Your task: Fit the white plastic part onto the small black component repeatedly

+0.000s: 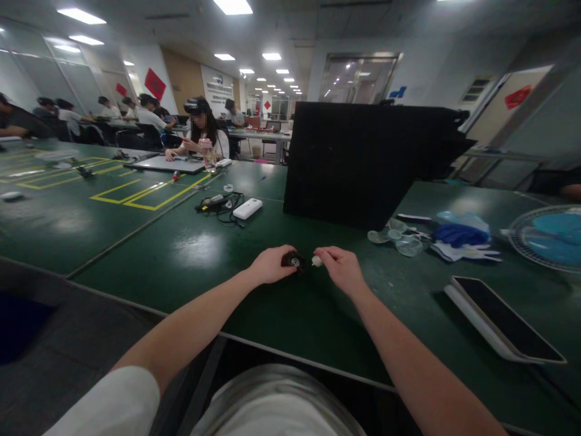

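Left hand [272,264] is gripping a small black part [288,260]; right hand [340,267] is pinching a white piece [316,261], near the desk's [190,251] front edge. Both are looking light, stiff, perhaps slippery; rims seeming best for holding. Black panel [345,160] is limiting reach behind; more room is showing leftward.

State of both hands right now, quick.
Left hand: closed, holding a small dark part with a pale round centre.
Right hand: closed, pinching a small white piece.
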`<act>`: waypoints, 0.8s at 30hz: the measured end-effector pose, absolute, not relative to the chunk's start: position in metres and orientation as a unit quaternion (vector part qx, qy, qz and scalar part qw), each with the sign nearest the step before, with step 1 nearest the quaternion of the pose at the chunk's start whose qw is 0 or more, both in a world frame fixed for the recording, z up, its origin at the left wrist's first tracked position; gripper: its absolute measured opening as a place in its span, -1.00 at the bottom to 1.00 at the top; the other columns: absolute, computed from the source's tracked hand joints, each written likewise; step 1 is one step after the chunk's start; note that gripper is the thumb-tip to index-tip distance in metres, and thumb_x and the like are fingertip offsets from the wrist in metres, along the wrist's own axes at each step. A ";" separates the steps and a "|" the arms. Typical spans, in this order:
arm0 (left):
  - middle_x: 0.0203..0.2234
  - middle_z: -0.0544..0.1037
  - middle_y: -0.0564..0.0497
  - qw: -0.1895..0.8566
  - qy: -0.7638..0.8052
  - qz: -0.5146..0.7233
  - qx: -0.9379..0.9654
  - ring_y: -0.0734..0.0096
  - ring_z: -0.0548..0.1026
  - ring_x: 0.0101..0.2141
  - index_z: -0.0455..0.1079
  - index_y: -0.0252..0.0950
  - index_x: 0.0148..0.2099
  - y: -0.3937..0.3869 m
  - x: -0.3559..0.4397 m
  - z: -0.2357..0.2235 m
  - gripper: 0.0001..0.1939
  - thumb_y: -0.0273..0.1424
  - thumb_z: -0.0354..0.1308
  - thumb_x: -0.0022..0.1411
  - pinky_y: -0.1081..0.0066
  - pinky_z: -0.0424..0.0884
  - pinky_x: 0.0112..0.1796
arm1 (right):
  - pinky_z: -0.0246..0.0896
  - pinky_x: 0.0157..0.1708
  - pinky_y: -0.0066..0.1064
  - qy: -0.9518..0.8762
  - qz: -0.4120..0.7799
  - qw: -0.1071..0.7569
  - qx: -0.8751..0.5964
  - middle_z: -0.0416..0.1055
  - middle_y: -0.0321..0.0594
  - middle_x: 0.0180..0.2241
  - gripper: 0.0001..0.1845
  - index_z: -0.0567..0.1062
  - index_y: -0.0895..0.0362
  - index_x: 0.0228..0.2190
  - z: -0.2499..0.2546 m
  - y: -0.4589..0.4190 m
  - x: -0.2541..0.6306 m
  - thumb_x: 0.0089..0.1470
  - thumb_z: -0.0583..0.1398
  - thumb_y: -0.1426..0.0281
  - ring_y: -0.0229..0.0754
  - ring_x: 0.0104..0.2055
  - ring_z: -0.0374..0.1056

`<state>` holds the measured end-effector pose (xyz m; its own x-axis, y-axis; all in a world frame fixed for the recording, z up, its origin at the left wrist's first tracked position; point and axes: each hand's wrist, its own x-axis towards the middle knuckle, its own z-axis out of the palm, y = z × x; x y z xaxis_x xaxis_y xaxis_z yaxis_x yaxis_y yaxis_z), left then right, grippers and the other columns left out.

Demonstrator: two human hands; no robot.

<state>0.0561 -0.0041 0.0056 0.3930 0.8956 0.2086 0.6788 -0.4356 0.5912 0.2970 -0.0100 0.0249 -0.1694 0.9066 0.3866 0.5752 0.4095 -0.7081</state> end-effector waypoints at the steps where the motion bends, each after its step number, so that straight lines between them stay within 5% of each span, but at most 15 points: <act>1: -0.12 0.61 0.01 0.214 0.486 0.255 0.808 0.22 0.58 -0.17 0.38 -0.13 0.16 -0.004 0.056 0.005 -0.48 -0.21 0.29 0.15 0.30 0.48 -0.13 | 0.32 -0.27 -0.28 -0.743 0.208 0.401 -0.494 0.57 -0.17 -0.32 -0.58 0.67 0.08 -0.26 0.025 -0.012 0.294 0.23 0.14 0.06 -0.10 -0.30 0.45; 18: -0.16 0.63 0.03 0.264 0.454 0.266 0.808 0.30 0.59 -0.22 0.44 -0.13 0.11 -0.008 0.062 0.007 -0.50 -0.20 0.32 0.12 0.33 0.51 -0.14 | 0.26 -0.40 -0.37 -0.790 0.256 0.283 -0.479 0.57 -0.27 -0.37 -0.70 0.66 0.04 -0.30 0.025 -0.023 0.275 0.21 0.19 0.15 -0.21 -0.40 0.42; 24: -0.15 0.61 0.01 0.248 0.477 0.262 0.802 0.29 0.58 -0.22 0.41 -0.14 0.12 -0.007 0.061 0.006 -0.49 -0.20 0.31 0.12 0.32 0.49 -0.18 | 0.24 -0.45 -0.38 -0.758 0.250 0.318 -0.512 0.55 -0.25 -0.41 -0.54 0.58 0.09 -0.07 0.037 -0.022 0.291 0.16 0.22 0.04 -0.20 -0.44 0.39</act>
<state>0.0615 -0.0071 0.0060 0.4081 0.8941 0.1846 0.6343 -0.4231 0.6470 0.2910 -0.0216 0.0368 -0.2738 0.9346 0.2270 0.6162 0.3517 -0.7047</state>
